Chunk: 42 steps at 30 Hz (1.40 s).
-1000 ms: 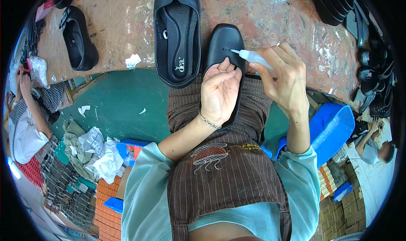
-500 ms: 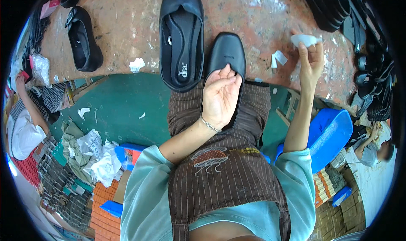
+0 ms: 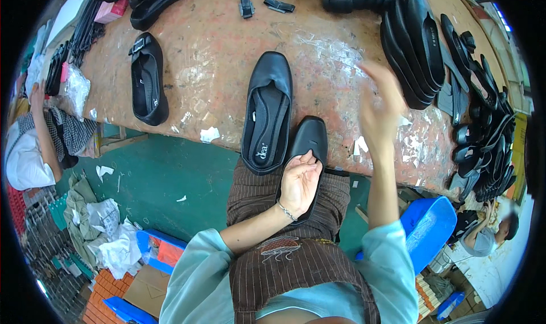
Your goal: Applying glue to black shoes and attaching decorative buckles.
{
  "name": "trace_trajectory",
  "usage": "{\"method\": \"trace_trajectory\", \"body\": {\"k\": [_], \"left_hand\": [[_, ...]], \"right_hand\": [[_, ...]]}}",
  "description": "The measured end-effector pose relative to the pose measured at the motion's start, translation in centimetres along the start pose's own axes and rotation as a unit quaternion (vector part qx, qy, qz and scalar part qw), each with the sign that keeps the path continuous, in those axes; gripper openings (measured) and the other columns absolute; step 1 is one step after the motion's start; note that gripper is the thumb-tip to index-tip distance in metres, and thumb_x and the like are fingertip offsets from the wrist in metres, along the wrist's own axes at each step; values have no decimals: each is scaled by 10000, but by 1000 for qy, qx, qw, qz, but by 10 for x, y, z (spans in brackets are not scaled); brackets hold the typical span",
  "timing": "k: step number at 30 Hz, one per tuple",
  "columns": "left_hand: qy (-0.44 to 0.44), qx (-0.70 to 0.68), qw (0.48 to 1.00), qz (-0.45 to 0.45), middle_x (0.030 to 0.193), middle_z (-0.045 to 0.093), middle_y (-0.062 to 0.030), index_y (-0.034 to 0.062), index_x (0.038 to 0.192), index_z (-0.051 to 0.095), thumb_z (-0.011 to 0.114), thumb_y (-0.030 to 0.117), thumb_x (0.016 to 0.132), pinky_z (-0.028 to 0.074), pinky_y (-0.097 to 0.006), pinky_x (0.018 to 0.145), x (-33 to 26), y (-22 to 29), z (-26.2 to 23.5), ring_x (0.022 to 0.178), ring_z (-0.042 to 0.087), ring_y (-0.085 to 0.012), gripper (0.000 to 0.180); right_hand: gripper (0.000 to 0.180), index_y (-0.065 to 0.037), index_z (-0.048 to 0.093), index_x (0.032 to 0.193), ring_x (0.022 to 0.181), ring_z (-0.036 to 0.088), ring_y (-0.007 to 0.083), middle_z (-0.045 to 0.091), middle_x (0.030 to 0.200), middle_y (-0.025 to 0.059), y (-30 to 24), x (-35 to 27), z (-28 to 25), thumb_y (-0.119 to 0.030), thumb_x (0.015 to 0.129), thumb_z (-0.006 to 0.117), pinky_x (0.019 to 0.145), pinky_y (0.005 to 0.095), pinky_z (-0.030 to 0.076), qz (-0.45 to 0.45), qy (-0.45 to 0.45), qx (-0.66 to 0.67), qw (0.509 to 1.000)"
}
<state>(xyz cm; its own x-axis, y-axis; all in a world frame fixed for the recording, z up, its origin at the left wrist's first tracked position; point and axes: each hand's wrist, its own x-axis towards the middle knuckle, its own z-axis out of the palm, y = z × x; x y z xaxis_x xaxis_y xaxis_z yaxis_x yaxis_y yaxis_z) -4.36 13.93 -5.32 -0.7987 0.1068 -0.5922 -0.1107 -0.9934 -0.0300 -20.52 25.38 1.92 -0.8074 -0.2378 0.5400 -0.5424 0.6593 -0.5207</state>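
Note:
My left hand (image 3: 300, 184) grips a plain black square-toed shoe (image 3: 310, 135), fingers hooked into its opening, thumb pressed in beside them. That shoe rests toe-forward over my lap, its toe reaching the table edge. Just left of it, another black shoe (image 3: 266, 116) lies on the table with its insole showing. My right hand (image 3: 381, 105) is raised over the table on the right, smeared by motion, so its fingers cannot be read. A white scrap (image 3: 405, 121) shows by its wrist. Farther off lie two small dark bow pieces, a bow (image 3: 246, 7) and another bow (image 3: 278, 5).
On the worn table (image 3: 205, 73) a black shoe with a bow (image 3: 149, 79) stands at left. Nested black shoes (image 3: 406, 51) are stacked at right, with a pile of sandals (image 3: 483, 153) beyond. A blue bin (image 3: 429, 227) is below right. Other people work at both sides.
My right hand has moved inward and turned, and the white piece it held no longer shows in it. My view has tilted up, showing more table. The left hand keeps its hold.

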Motion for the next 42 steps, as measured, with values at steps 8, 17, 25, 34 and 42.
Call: {"method": "trace_trajectory", "body": {"k": [8,17,25,34,42], "left_hand": [[44,43,998,-1,943,561,-67,61,771,504,508,-125,726,376,-365,963,6,-8,9,965,500,-205,192],[8,1,1000,-12,930,580,-63,46,812,509,472,-120,746,405,-355,949,4,2,5,906,522,-188,182],[60,41,997,-13,871,573,-52,50,758,520,474,-132,742,410,-373,971,2,0,16,919,529,-185,188],[24,17,999,-13,1025,586,-106,9,885,527,466,-111,790,449,-356,914,2,1,10,1018,541,-215,164],[-18,20,1000,-15,1131,571,-127,-27,1009,510,427,-96,796,410,-339,976,4,2,15,1088,523,-200,238]], "right_hand": [[231,-38,671,1031,1095,538,346,591,1152,169,78,99,154,-92,817,602,869,396,473,-43,-97,-113,988],[151,-9,631,967,538,636,216,618,625,155,25,-52,25,-118,918,538,532,339,467,372,-91,147,912],[219,-67,639,1031,614,623,221,613,736,101,12,-76,-2,-177,842,660,575,357,471,266,-76,-115,954],[356,-66,708,1022,690,556,98,609,837,43,-12,-78,-11,-20,673,762,549,234,446,298,-111,182,930],[371,-82,720,1015,716,585,117,627,910,55,-27,-83,-2,-3,655,767,577,234,475,302,-201,189,913]]}}
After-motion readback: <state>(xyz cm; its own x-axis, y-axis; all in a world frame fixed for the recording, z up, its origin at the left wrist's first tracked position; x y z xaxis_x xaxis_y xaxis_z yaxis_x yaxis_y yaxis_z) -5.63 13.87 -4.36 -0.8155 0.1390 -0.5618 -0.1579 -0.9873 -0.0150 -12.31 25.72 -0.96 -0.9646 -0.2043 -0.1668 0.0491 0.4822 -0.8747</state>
